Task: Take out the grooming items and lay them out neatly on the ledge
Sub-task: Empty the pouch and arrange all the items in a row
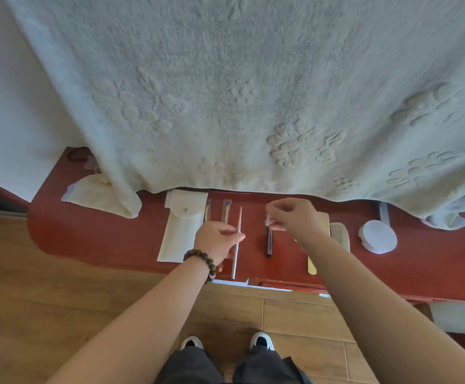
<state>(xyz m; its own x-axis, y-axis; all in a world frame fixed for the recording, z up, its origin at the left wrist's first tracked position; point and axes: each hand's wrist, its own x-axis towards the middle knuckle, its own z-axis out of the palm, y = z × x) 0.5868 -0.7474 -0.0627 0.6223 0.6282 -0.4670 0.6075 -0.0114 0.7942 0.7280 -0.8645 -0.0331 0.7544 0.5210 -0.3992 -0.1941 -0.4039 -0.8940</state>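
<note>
On the red ledge [101,236] lies a cream pouch [180,231] with its flap open. Two capped brushes [226,207] lie just right of it. My left hand [217,241] pinches a long thin pencil-like stick [236,245] with a silver end. My right hand [292,214] holds a small clear cap [267,219] above a dark pen-shaped item [269,242] that lies on the ledge. To the right rest a gold nail file [312,266], a pale comb [339,235] and a round white compact [378,236].
A large pale embossed blanket [253,92] hangs over the back of the ledge. A second cream cloth pouch [98,194] and a dark hair tie [76,155] lie at the left end. The wooden floor [59,300] and my shoes are below.
</note>
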